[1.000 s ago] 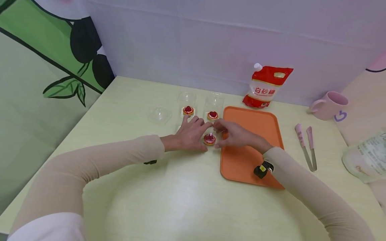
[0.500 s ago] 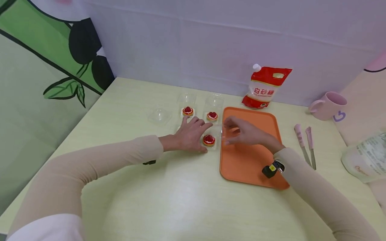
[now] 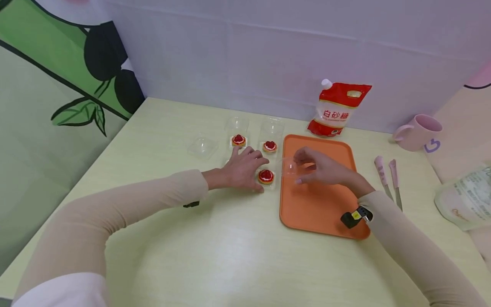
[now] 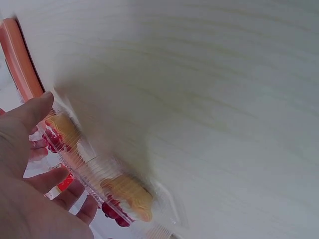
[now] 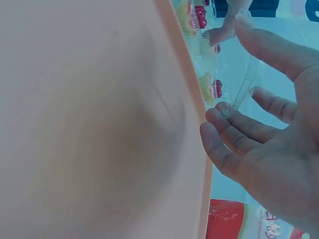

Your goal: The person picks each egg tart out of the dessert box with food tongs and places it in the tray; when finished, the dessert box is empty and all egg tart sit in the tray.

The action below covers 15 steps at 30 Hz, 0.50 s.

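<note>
A small red-topped tart (image 3: pixel 266 176) sits in a clear plastic base near the orange tray (image 3: pixel 318 213). My left hand (image 3: pixel 251 164) lies flat on the table with straight fingers, touching the base's left side. My right hand (image 3: pixel 298 169) pinches a clear plastic lid (image 3: pixel 289 166) just above the tray's left part. In the right wrist view the clear lid (image 5: pixel 230 74) is held between thumb and fingertips (image 5: pixel 219 115) over the tray (image 5: pixel 89 124). The left wrist view shows my left hand (image 4: pixel 30 164) beside two tarts (image 4: pixel 127 191) in clear plastic.
Two more tarts (image 3: pixel 238 139) (image 3: pixel 270 146) stand in open clear boxes behind my left hand, with an empty clear box (image 3: pixel 202 146) to their left. A red sugar bag (image 3: pixel 337 108), a pink mug (image 3: pixel 418 133), two pink-handled tools (image 3: pixel 387 179) and a plastic bag (image 3: pixel 466 198) lie right.
My right hand has drawn away from the near tart, carrying the clear lid rightward over the orange tray. The left hand has stayed put beside the tart.
</note>
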Each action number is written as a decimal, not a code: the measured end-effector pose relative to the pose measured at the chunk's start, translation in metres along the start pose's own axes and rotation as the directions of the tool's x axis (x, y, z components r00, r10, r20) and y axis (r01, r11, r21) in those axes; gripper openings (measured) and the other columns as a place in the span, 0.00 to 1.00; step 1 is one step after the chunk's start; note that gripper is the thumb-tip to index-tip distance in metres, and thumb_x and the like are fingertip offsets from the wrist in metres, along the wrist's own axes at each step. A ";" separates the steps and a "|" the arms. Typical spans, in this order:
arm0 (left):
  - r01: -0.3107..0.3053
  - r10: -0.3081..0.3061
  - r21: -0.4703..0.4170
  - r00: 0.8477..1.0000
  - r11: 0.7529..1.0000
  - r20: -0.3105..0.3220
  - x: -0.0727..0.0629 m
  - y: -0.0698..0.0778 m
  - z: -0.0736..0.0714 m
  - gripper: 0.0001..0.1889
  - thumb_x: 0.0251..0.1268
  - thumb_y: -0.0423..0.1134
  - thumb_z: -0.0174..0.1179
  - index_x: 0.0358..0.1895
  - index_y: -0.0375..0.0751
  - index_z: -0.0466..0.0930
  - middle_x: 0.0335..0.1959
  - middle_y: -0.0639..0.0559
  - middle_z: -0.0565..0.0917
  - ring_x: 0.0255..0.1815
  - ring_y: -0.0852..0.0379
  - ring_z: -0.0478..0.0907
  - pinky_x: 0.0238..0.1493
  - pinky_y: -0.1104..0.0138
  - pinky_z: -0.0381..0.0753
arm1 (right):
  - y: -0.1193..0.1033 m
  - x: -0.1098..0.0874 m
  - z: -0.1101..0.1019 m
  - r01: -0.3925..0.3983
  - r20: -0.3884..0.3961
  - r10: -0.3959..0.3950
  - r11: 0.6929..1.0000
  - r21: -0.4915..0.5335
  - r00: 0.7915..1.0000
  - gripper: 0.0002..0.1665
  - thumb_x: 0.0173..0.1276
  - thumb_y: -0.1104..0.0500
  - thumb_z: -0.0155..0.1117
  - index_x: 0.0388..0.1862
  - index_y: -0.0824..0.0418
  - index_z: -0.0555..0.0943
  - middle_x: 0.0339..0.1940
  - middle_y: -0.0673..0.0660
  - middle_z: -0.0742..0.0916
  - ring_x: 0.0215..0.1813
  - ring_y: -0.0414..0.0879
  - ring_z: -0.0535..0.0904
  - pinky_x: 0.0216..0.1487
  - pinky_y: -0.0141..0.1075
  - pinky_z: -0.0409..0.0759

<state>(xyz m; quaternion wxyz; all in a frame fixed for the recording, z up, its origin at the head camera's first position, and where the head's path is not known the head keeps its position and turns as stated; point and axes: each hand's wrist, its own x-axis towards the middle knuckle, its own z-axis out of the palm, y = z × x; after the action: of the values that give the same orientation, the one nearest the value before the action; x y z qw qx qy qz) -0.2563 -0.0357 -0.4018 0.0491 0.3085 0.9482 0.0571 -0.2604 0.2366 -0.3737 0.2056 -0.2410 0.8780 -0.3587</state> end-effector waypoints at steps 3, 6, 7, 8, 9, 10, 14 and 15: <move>-0.005 0.005 -0.008 1.000 1.000 0.000 0.000 -0.001 0.000 0.44 0.46 0.65 0.73 0.69 0.52 0.73 0.60 0.52 0.76 0.64 0.50 0.66 0.71 0.39 0.52 | 0.000 0.000 -0.002 0.002 -0.005 -0.002 1.000 0.023 1.000 0.38 0.60 0.57 0.75 0.65 0.61 0.66 0.63 0.60 0.77 0.70 0.59 0.69 0.70 0.58 0.70; -0.011 0.011 -0.023 1.000 1.000 0.004 -0.002 -0.002 0.000 0.47 0.44 0.67 0.73 0.70 0.54 0.71 0.60 0.51 0.75 0.65 0.49 0.66 0.70 0.40 0.52 | -0.003 0.000 -0.005 0.014 -0.010 -0.013 0.999 0.051 1.000 0.36 0.62 0.56 0.74 0.64 0.61 0.67 0.63 0.60 0.77 0.70 0.59 0.69 0.70 0.57 0.70; -0.016 0.016 -0.029 1.000 0.999 0.004 -0.003 -0.002 0.000 0.47 0.43 0.68 0.73 0.70 0.55 0.71 0.61 0.51 0.75 0.66 0.49 0.65 0.70 0.40 0.52 | -0.003 0.000 -0.006 0.020 -0.013 -0.019 0.998 0.064 1.000 0.36 0.62 0.56 0.74 0.64 0.61 0.67 0.63 0.60 0.77 0.70 0.58 0.70 0.70 0.56 0.71; -0.022 0.022 -0.039 1.000 0.999 0.005 -0.004 -0.003 -0.001 0.48 0.42 0.69 0.73 0.71 0.55 0.70 0.61 0.51 0.74 0.66 0.49 0.65 0.71 0.40 0.52 | -0.005 0.000 -0.007 0.022 -0.017 -0.021 0.997 0.076 1.000 0.36 0.63 0.55 0.74 0.64 0.61 0.67 0.62 0.60 0.77 0.70 0.58 0.70 0.70 0.55 0.71; -0.031 0.031 -0.053 1.000 0.998 0.003 -0.005 -0.005 -0.002 0.48 0.42 0.69 0.73 0.71 0.55 0.70 0.62 0.50 0.73 0.67 0.48 0.64 0.71 0.40 0.52 | -0.005 0.000 -0.009 0.023 -0.022 -0.021 0.996 0.092 1.000 0.36 0.63 0.55 0.73 0.64 0.62 0.66 0.62 0.60 0.77 0.70 0.57 0.70 0.69 0.54 0.72; -0.036 0.036 -0.080 0.999 0.996 -0.003 -0.006 -0.006 -0.004 0.48 0.43 0.68 0.73 0.71 0.55 0.70 0.62 0.49 0.72 0.68 0.48 0.63 0.72 0.40 0.52 | -0.006 0.001 -0.010 0.022 -0.027 -0.020 0.994 0.109 0.999 0.36 0.64 0.54 0.72 0.65 0.62 0.66 0.63 0.60 0.77 0.70 0.57 0.71 0.69 0.53 0.73; -0.073 0.054 -0.189 0.993 0.979 -0.107 -0.011 -0.017 -0.012 0.40 0.52 0.62 0.72 0.68 0.51 0.72 0.62 0.47 0.72 0.68 0.47 0.65 0.71 0.43 0.58 | -0.011 0.004 -0.015 -0.036 -0.031 0.043 0.981 0.191 0.999 0.36 0.68 0.52 0.69 0.69 0.58 0.63 0.67 0.59 0.79 0.70 0.54 0.73 0.68 0.52 0.74; -0.086 0.052 -0.224 0.987 0.971 -0.153 -0.012 -0.020 -0.015 0.37 0.56 0.59 0.70 0.68 0.49 0.72 0.62 0.46 0.73 0.67 0.47 0.66 0.70 0.45 0.61 | -0.013 0.006 -0.017 -0.051 -0.022 0.057 0.974 0.219 0.998 0.36 0.69 0.52 0.67 0.70 0.57 0.62 0.68 0.59 0.79 0.70 0.55 0.74 0.69 0.53 0.73</move>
<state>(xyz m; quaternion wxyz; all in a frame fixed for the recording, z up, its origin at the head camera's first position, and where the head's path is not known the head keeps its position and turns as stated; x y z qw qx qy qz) -0.2602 -0.0595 -0.3895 0.0127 0.3284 0.9250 0.1906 -0.2703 0.2341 -0.3545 0.2281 -0.1880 0.8422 -0.4509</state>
